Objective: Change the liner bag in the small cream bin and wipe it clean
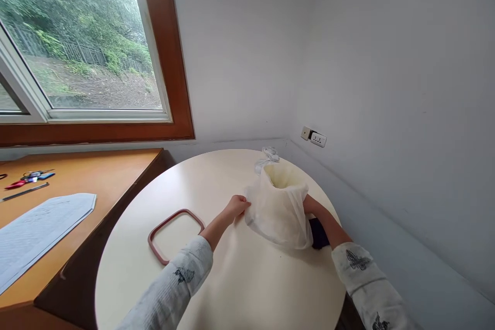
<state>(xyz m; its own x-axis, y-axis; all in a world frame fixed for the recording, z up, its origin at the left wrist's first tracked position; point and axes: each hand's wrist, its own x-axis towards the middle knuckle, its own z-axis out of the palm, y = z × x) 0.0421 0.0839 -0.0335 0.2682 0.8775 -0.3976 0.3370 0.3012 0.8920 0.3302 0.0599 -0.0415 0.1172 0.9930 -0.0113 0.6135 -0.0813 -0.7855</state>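
Note:
A thin, translucent white plastic bag (276,216) drapes over the rim and outside of a cream-coloured bin (284,174), which stands on the round table. My left hand (236,206) pinches the loose edge of the bag on the bin's left side. At the right side, my right hand (309,205) is against the bag and bin; its fingers are hidden behind them. A reddish-brown rounded-square ring (154,232) lies flat on the table, left of my left forearm. Something dark (319,233) sits beside the bin under my right forearm.
Crumpled clear plastic (270,153) lies behind the bin. On the wooden desk (124,165) at left are papers (46,229), a pen (25,192) and keys (33,176). Walls and a socket (318,139) stand beyond the round table (127,263).

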